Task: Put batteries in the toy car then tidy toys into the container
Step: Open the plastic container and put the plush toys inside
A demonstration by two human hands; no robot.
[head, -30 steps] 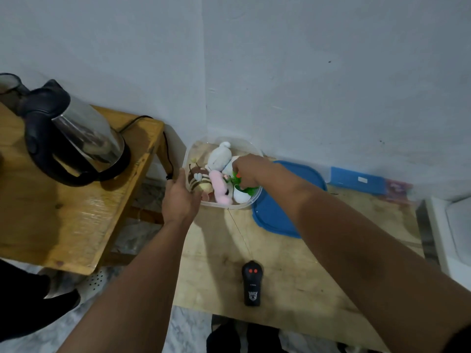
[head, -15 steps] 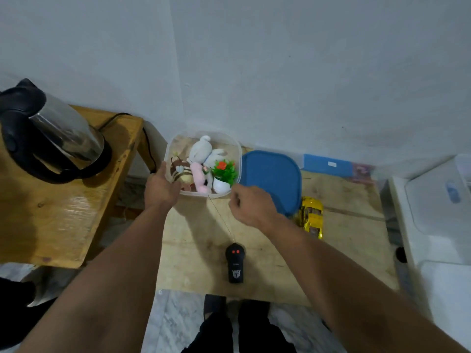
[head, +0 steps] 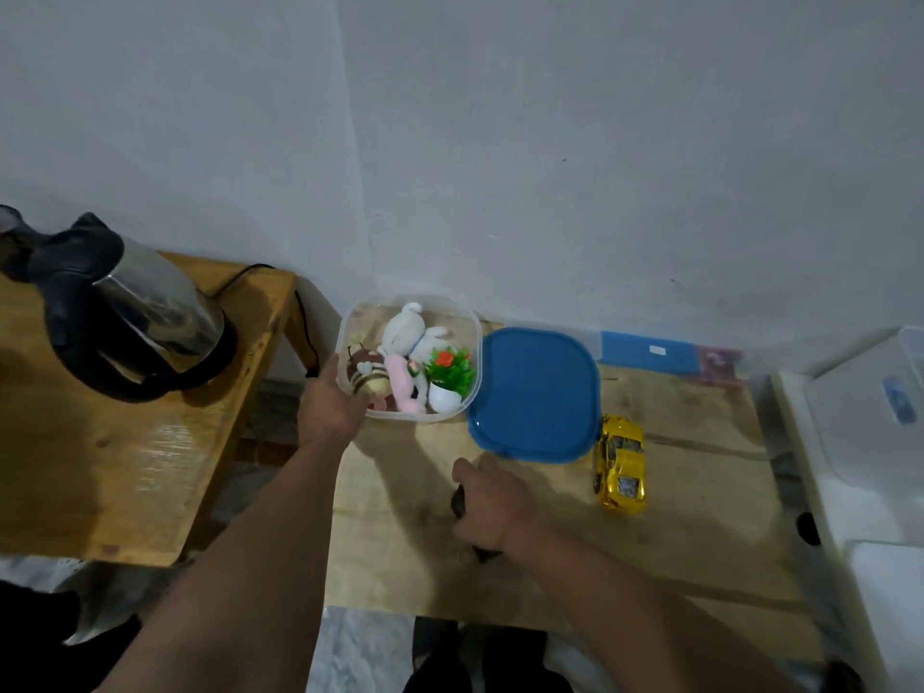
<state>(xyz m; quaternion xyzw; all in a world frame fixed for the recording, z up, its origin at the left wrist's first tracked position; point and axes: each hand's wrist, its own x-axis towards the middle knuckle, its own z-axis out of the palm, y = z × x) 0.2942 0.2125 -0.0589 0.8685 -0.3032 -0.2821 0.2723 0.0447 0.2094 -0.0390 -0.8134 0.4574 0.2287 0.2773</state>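
Plywood table (head: 700, 517) fills lower centre/right, flat, pale, scuffed grain. Steel kettle (head: 135, 312) w/ black handle + base, upper left on a separate wooden stand (head: 125, 467). Blue lid (head: 537, 392), rounded square, smooth plastic, lies flat mid-frame, its left edge tucked against the container (head: 350, 337), a clear rounded-square tub just left of it. Inside: white soft bunny (head: 402, 332), striped bee plush (head: 367, 375), pink plush (head: 402, 392), small fake plant (head: 447, 375) in a white pot. Left hand (head: 330, 407) grips the tub's near-left corner, fingers curled under the rim. Yellow toy car (head: 620, 465), glossy, sits on the table right of the lid's lower edge, well apart from both hands. Right hand (head: 492, 502), lower centre, fingers wrapped round the black remote (head: 457, 502); only its top + bottom tips show. Vs 0.5 s ago: right hand has dropped from near the tub onto the remote; left hand, tub, lid, car unchanged.
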